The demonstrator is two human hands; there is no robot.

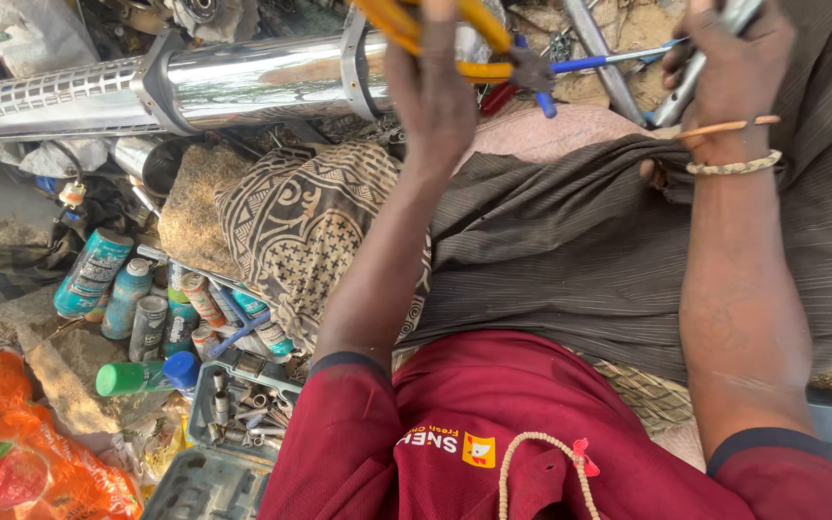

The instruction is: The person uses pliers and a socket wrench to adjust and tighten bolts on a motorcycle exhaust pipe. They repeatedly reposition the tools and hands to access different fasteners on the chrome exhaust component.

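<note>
Honestly, barely started: left hand (432, 91) grip closed on yellow pliers (406, 24) at 12 o'clock, right hand (724, 67) clutching a metal rod (690, 82), nothing joined yet.

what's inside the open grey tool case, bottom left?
The tool case holds metal sockets and bits in its upper tray. The lower half shows empty moulded slots; the red sleeve covers its right edge.
</note>
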